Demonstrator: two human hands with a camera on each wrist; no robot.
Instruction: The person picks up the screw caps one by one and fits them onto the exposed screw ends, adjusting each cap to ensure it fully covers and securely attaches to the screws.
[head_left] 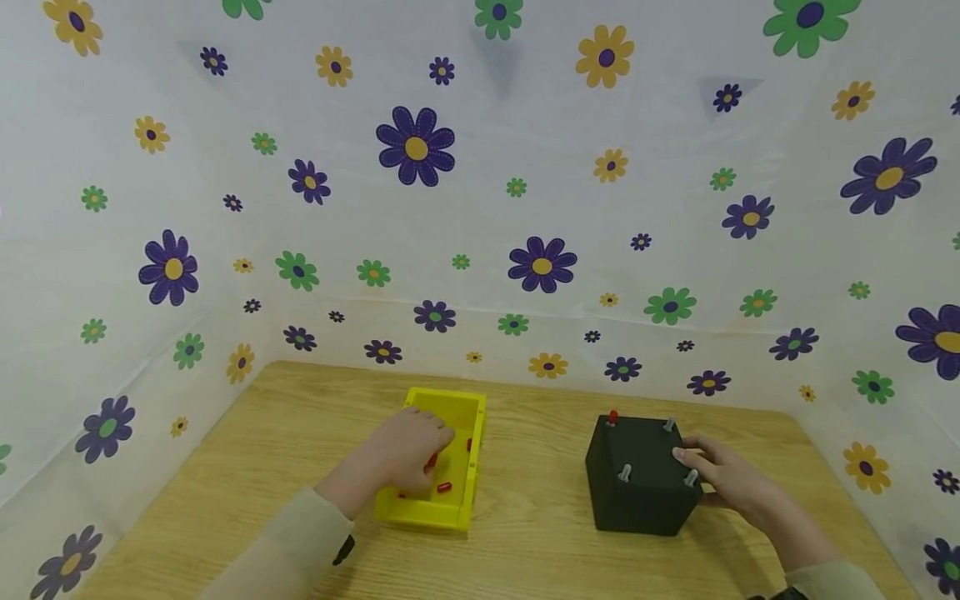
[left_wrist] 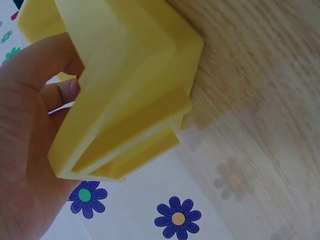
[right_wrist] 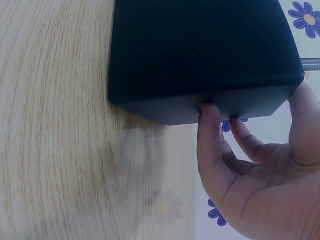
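My left hand (head_left: 408,450) reaches down into a yellow bin (head_left: 471,492), its fingertips low among small red caps (head_left: 444,487). One red piece shows right at the thumb and fingers; I cannot tell if they pinch it. In the left wrist view, the wall of the yellow bin (left_wrist: 125,90) hides most of the fingertips. On the right stands a black box (head_left: 645,467) with metal toggle levers (head_left: 626,473) at its top corners; the far left lever wears a red cap (head_left: 613,416). My right hand (head_left: 731,483) rests against the box's right side, thumb at the top edge, fingertips on the side face.
Both the bin and the box stand on a light wood table (head_left: 532,500), with a stretch of tabletop between them. A white flower-printed curtain (head_left: 480,217) closes off the back and both sides.
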